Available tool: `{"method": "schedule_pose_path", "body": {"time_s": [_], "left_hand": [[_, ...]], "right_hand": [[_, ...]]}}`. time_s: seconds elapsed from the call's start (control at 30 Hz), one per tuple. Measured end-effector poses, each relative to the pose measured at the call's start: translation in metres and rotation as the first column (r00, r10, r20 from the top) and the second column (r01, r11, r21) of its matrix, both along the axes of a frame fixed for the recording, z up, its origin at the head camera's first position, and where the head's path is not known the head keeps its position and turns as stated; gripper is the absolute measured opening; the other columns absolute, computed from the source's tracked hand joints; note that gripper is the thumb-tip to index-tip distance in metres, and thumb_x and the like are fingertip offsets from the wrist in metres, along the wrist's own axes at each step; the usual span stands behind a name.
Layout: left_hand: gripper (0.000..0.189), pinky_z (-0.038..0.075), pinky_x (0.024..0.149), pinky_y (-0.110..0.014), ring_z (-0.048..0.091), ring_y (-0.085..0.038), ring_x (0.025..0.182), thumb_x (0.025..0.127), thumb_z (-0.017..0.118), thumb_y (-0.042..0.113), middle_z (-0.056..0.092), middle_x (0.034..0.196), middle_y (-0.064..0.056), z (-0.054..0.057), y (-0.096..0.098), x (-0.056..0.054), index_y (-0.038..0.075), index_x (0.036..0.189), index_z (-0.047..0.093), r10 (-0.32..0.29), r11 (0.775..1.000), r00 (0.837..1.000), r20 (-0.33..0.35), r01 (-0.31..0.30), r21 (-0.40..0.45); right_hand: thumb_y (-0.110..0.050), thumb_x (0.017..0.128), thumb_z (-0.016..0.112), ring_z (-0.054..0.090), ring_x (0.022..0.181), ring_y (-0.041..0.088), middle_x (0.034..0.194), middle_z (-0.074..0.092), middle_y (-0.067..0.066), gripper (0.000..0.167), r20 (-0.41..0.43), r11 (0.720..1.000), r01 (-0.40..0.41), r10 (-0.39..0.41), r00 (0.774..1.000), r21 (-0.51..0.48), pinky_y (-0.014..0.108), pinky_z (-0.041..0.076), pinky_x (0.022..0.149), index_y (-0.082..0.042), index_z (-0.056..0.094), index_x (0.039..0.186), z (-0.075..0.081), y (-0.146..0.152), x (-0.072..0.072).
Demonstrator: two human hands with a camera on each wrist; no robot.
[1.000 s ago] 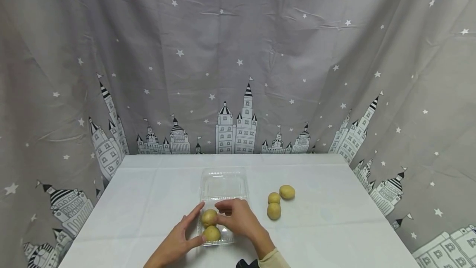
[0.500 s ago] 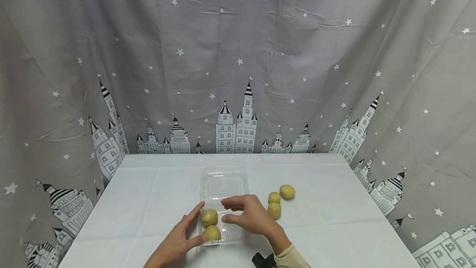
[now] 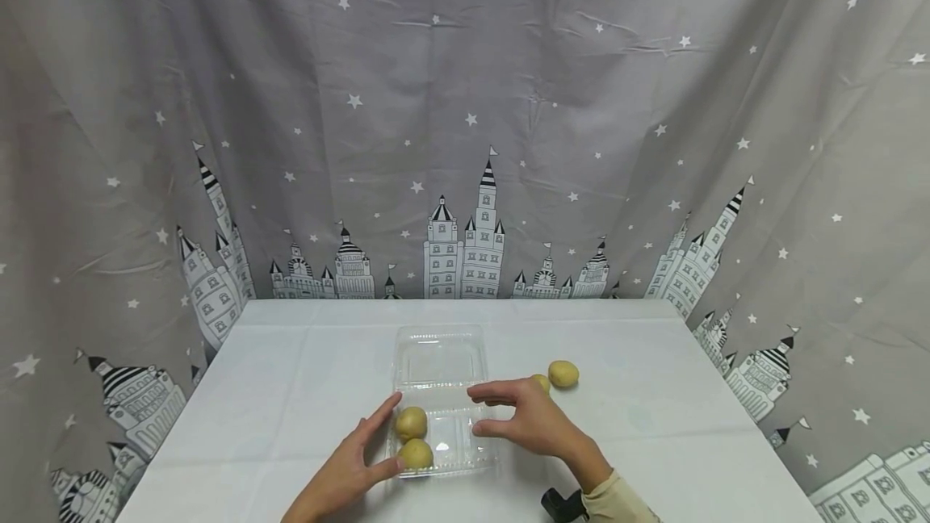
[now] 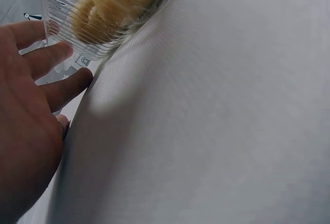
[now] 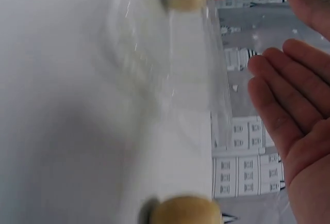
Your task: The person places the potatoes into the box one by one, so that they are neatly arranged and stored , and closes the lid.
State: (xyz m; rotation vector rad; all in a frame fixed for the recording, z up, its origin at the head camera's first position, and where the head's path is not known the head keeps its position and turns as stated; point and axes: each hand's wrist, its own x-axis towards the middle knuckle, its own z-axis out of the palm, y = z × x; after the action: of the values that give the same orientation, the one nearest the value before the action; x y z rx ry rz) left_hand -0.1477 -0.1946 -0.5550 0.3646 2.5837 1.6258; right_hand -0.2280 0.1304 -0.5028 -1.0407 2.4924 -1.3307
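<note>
A clear plastic clamshell box (image 3: 465, 458) lies with its lid (image 3: 439, 361) folded back, away from me. Two potatoes (image 3: 412, 424) sit one behind the other along its left side. My left hand (image 3: 350, 462) rests against the box's left wall with fingers spread, thumb by the nearer potato (image 3: 416, 454); in the left wrist view its fingertips touch the ribbed plastic. Over the box's right edge hovers my right hand (image 3: 534, 420), holding nothing, its fingers extended and thumb apart, as the right wrist view (image 5: 294, 95) also bears out.
Right of the box, a potato (image 3: 563, 374) lies on the white table (image 3: 654, 394). A smaller one (image 3: 542, 382) beside it is partly covered by my right hand. Behind the table hangs a grey curtain (image 3: 392, 144) with stars and castles.
My right hand has let go of the rear potato in the box and moved right, towards the loose potatoes, now covering some of them. The left hand has stayed in place.
</note>
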Motion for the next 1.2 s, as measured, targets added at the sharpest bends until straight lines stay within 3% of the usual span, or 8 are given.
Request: {"method": "schedule_pose_path", "body": {"time_s": [0.27, 0.37, 0.43, 0.57, 0.77, 0.97, 1.07, 1.2], "left_hand": [[0.089, 0.006, 0.131, -0.077, 0.028, -0.053, 0.164, 0.093, 0.083, 0.030, 0.039, 0.176, -0.015, -0.001, -0.001, -0.002, 0.013, 0.170, 0.040, 0.002, 1.000, 1.000, -0.031, -0.002, -0.012], [0.089, 0.007, 0.137, -0.061, 0.029, -0.049, 0.164, 0.094, 0.083, 0.031, 0.039, 0.177, -0.012, -0.002, -0.001, -0.002, 0.015, 0.170, 0.040, 0.006, 1.000, 1.000, -0.026, -0.007, -0.014], [0.089, 0.005, 0.139, -0.039, 0.028, -0.049, 0.164, 0.094, 0.083, 0.031, 0.039, 0.177, -0.012, -0.003, -0.001, -0.002, 0.015, 0.170, 0.041, 0.004, 1.000, 1.000, -0.023, -0.004, 0.000], [0.088, -0.002, 0.125, -0.007, 0.026, -0.049, 0.165, 0.094, 0.083, 0.030, 0.038, 0.177, -0.011, -0.003, -0.001, -0.001, 0.016, 0.170, 0.041, -0.003, 1.000, 1.000, -0.020, 0.003, 0.028], [0.088, -0.002, 0.128, -0.012, 0.025, -0.048, 0.165, 0.094, 0.082, 0.031, 0.038, 0.177, -0.011, -0.004, -0.001, 0.001, 0.017, 0.170, 0.041, 0.003, 1.000, 1.000, -0.023, -0.002, 0.020], [0.090, -0.003, 0.115, 0.004, 0.020, -0.045, 0.166, 0.094, 0.082, 0.031, 0.035, 0.179, -0.012, -0.004, 0.000, 0.000, 0.016, 0.172, 0.038, 0.005, 0.999, 1.000, 0.019, -0.006, 0.032], [0.091, -0.004, 0.126, -0.006, 0.020, -0.045, 0.167, 0.094, 0.082, 0.030, 0.034, 0.179, -0.012, -0.004, 0.000, -0.001, 0.015, 0.172, 0.037, 0.004, 1.000, 1.000, 0.024, -0.005, 0.024], [0.090, 0.000, 0.140, -0.049, 0.023, -0.050, 0.166, 0.095, 0.082, 0.030, 0.035, 0.178, -0.016, -0.004, -0.001, -0.001, 0.013, 0.171, 0.037, -0.007, 1.000, 1.000, 0.000, 0.007, 0.013]], "right_hand": [[-0.025, 0.092, 0.091, 0.078, 0.120, 0.033, 0.132, 0.080, 0.007, 0.048, -0.009, 0.998, 0.003, -0.002, 1.000, 0.063, 0.037, 0.064, 0.107, -0.011, 0.077, 0.136, 0.002, 0.034, -0.004], [-0.025, 0.092, 0.091, 0.077, 0.123, 0.025, 0.132, 0.080, 0.006, 0.048, 0.011, 0.997, 0.003, -0.004, 1.000, 0.074, 0.040, 0.063, 0.110, -0.009, 0.077, 0.135, 0.003, 0.047, -0.005], [-0.024, 0.092, 0.091, 0.075, 0.125, 0.019, 0.132, 0.080, 0.008, 0.047, 0.013, 0.997, 0.000, -0.001, 1.000, 0.077, 0.040, 0.062, 0.111, -0.008, 0.077, 0.135, 0.002, 0.055, -0.005], [-0.021, 0.092, 0.091, 0.074, 0.125, 0.016, 0.132, 0.079, 0.012, 0.045, 0.001, 0.998, -0.008, 0.008, 1.000, 0.070, 0.038, 0.061, 0.111, -0.007, 0.077, 0.133, 0.001, 0.069, -0.006], [-0.022, 0.090, 0.092, 0.076, 0.123, 0.017, 0.132, 0.080, 0.006, 0.048, -0.020, 0.994, 0.029, -0.027, 0.999, 0.107, 0.038, 0.064, 0.108, -0.007, 0.078, 0.133, -0.002, 0.091, -0.004], [-0.023, 0.091, 0.092, 0.079, 0.119, 0.026, 0.131, 0.081, 0.006, 0.046, -0.025, 0.992, 0.062, -0.059, 0.998, 0.106, 0.037, 0.065, 0.105, -0.008, 0.078, 0.132, -0.005, 0.113, -0.005], [-0.021, 0.091, 0.091, 0.079, 0.119, 0.028, 0.130, 0.081, 0.011, 0.046, -0.019, 0.993, 0.072, -0.070, 0.997, 0.090, 0.037, 0.065, 0.105, -0.005, 0.078, 0.133, -0.007, 0.123, -0.007], [-0.019, 0.092, 0.090, 0.079, 0.119, 0.030, 0.130, 0.079, 0.018, 0.047, 0.003, 0.993, 0.092, -0.093, 0.996, 0.080, 0.038, 0.065, 0.104, -0.002, 0.077, 0.133, -0.010, 0.135, -0.008]]}}
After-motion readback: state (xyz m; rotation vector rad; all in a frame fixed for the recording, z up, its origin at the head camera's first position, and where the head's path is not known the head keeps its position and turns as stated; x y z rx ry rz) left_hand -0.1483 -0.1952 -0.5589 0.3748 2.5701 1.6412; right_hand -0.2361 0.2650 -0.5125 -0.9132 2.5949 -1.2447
